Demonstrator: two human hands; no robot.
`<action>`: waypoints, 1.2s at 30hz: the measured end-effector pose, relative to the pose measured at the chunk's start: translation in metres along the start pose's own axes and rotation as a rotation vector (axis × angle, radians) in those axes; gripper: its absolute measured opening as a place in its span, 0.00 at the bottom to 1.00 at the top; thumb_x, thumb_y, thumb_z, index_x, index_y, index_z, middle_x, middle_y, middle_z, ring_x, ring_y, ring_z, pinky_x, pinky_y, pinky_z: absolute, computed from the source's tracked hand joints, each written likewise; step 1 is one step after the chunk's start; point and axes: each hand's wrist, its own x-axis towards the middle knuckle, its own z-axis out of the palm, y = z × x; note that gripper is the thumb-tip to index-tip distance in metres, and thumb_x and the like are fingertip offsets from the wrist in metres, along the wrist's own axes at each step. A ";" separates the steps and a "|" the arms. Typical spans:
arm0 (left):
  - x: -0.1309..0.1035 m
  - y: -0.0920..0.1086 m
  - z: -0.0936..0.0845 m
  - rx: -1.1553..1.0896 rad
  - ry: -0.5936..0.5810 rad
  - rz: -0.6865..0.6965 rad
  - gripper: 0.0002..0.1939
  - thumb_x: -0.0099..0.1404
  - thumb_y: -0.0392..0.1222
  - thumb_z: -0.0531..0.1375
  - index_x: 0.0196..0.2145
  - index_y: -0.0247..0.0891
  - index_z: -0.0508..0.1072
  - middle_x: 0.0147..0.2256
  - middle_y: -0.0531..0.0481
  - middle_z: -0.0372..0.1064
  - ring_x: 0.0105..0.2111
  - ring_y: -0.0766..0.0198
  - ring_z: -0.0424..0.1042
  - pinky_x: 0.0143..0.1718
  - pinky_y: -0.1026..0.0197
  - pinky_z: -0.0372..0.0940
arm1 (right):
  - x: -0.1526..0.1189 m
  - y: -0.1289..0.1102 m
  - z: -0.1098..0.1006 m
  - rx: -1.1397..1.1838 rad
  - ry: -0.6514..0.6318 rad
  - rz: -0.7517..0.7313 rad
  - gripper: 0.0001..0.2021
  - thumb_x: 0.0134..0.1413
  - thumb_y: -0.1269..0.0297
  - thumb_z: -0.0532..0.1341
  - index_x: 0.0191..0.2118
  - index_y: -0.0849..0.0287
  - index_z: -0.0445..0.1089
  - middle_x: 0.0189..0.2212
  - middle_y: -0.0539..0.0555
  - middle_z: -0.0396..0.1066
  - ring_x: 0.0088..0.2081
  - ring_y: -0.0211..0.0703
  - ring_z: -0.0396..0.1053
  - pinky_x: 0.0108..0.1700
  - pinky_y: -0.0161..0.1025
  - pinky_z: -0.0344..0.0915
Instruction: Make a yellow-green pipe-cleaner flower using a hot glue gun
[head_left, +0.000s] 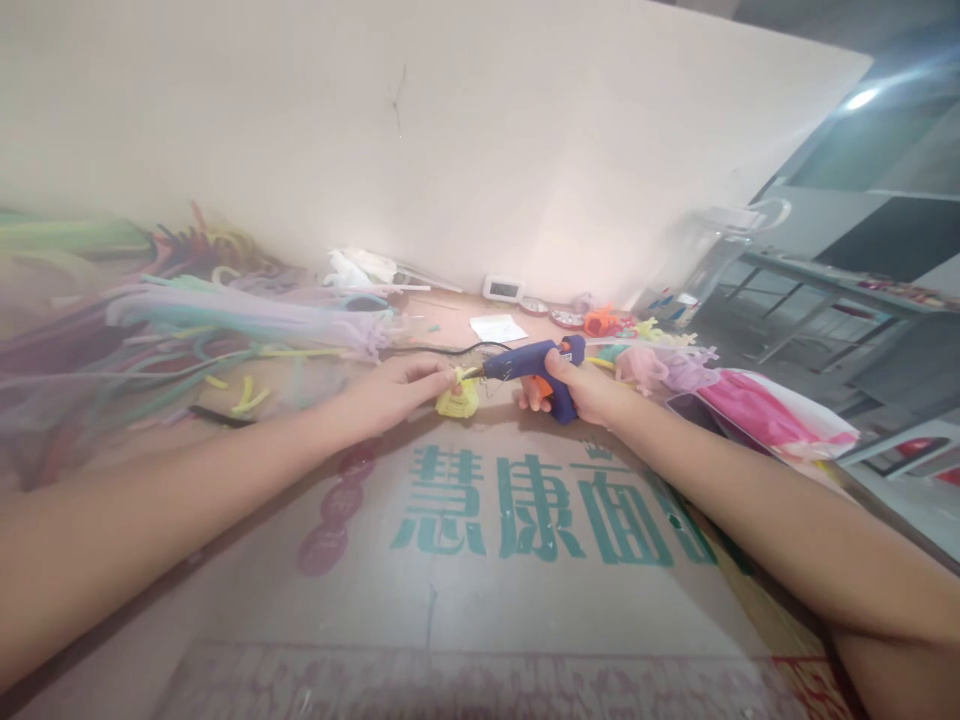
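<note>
In my right hand (577,390) is a blue glue gun (525,360) with an orange trigger, its nozzle pointing left. A clear glue stick (637,345) juts from its back end. My left hand (420,385) pinches a small yellow piece (457,402) that looks like a pipe-cleaner flower or pompom. The nozzle tip meets or nearly meets the top of that yellow piece; whether they touch I cannot tell. Below both hands lies a printed sack (450,610) with large green characters, spread over the table.
Bundles of coloured pipe cleaners (247,310) heap up on the left. Near the wall stand a small white digital clock (503,289) and a white paper (498,328). Fuzzy coloured pieces (641,367) and a pink packet (772,410) lie on the right. A black cord (442,350) runs behind my hands.
</note>
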 end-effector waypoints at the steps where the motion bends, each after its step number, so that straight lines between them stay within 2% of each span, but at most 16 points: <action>1: 0.000 0.001 0.000 0.005 0.000 0.003 0.19 0.69 0.57 0.56 0.36 0.39 0.75 0.35 0.51 0.73 0.33 0.62 0.69 0.34 0.61 0.62 | -0.001 -0.003 0.001 0.018 0.019 0.012 0.35 0.39 0.25 0.66 0.23 0.59 0.70 0.20 0.52 0.68 0.23 0.39 0.68 0.22 0.34 0.62; 4: -0.001 0.003 -0.001 -0.004 0.003 0.037 0.20 0.69 0.59 0.58 0.37 0.38 0.77 0.37 0.50 0.75 0.37 0.60 0.72 0.40 0.59 0.65 | -0.002 -0.015 0.001 0.054 0.102 -0.013 0.34 0.39 0.27 0.68 0.30 0.58 0.73 0.24 0.53 0.73 0.22 0.38 0.66 0.22 0.34 0.64; 8: 0.001 0.001 0.000 -0.020 -0.011 0.074 0.21 0.68 0.60 0.59 0.38 0.38 0.79 0.43 0.47 0.78 0.44 0.55 0.75 0.48 0.55 0.66 | -0.001 -0.035 -0.007 -0.053 0.332 -0.084 0.25 0.51 0.37 0.67 0.33 0.58 0.75 0.29 0.55 0.77 0.29 0.42 0.72 0.30 0.37 0.69; 12: 0.003 -0.011 0.003 -0.021 0.017 0.082 0.20 0.67 0.60 0.61 0.38 0.39 0.77 0.47 0.45 0.78 0.46 0.54 0.76 0.51 0.52 0.68 | 0.000 -0.043 -0.022 -0.430 0.657 0.039 0.18 0.55 0.47 0.68 0.39 0.58 0.79 0.34 0.56 0.80 0.36 0.44 0.75 0.34 0.36 0.68; 15: 0.004 -0.020 0.005 -0.035 0.056 0.071 0.20 0.64 0.60 0.65 0.41 0.40 0.74 0.44 0.46 0.78 0.43 0.55 0.77 0.48 0.51 0.70 | 0.003 -0.038 -0.032 -0.556 0.774 0.147 0.18 0.56 0.48 0.67 0.38 0.61 0.79 0.33 0.58 0.80 0.32 0.44 0.74 0.35 0.38 0.68; 17: 0.004 -0.022 0.005 -0.023 0.067 0.083 0.22 0.62 0.58 0.67 0.46 0.41 0.73 0.47 0.45 0.77 0.44 0.55 0.76 0.49 0.50 0.70 | 0.007 -0.031 -0.040 -0.598 0.775 0.155 0.16 0.58 0.51 0.66 0.38 0.61 0.79 0.34 0.59 0.80 0.32 0.45 0.74 0.36 0.39 0.69; 19: 0.003 -0.022 0.005 -0.018 0.059 0.105 0.28 0.61 0.57 0.69 0.54 0.43 0.70 0.54 0.43 0.75 0.46 0.54 0.75 0.51 0.50 0.69 | 0.010 -0.022 -0.048 -0.629 0.753 0.094 0.13 0.58 0.56 0.66 0.43 0.61 0.78 0.38 0.59 0.81 0.35 0.46 0.75 0.38 0.41 0.71; 23: 0.002 -0.017 0.005 0.041 -0.010 0.110 0.38 0.61 0.58 0.69 0.64 0.46 0.63 0.62 0.42 0.67 0.50 0.53 0.72 0.54 0.49 0.67 | 0.015 -0.003 -0.065 -0.656 0.751 0.027 0.17 0.55 0.63 0.67 0.50 0.61 0.76 0.46 0.59 0.80 0.43 0.52 0.77 0.46 0.48 0.74; 27: 0.000 -0.013 0.005 0.121 -0.034 0.078 0.38 0.61 0.60 0.67 0.64 0.48 0.64 0.58 0.44 0.70 0.50 0.52 0.72 0.54 0.49 0.66 | 0.017 0.008 -0.074 -0.755 0.744 0.080 0.15 0.57 0.63 0.66 0.48 0.63 0.77 0.46 0.61 0.80 0.46 0.56 0.78 0.54 0.54 0.73; 31: -0.002 -0.011 0.005 0.194 -0.048 0.073 0.33 0.66 0.60 0.62 0.64 0.47 0.66 0.51 0.45 0.74 0.48 0.53 0.73 0.51 0.52 0.67 | 0.018 0.013 -0.075 -0.802 0.782 0.076 0.19 0.56 0.62 0.67 0.52 0.63 0.75 0.53 0.64 0.77 0.55 0.58 0.75 0.63 0.57 0.67; 36: -0.003 -0.011 0.002 0.243 -0.080 0.084 0.31 0.66 0.47 0.59 0.65 0.45 0.65 0.50 0.46 0.75 0.47 0.54 0.75 0.46 0.56 0.67 | 0.021 0.018 -0.077 -0.812 0.777 0.074 0.21 0.59 0.67 0.64 0.58 0.66 0.71 0.57 0.67 0.74 0.58 0.57 0.73 0.65 0.58 0.64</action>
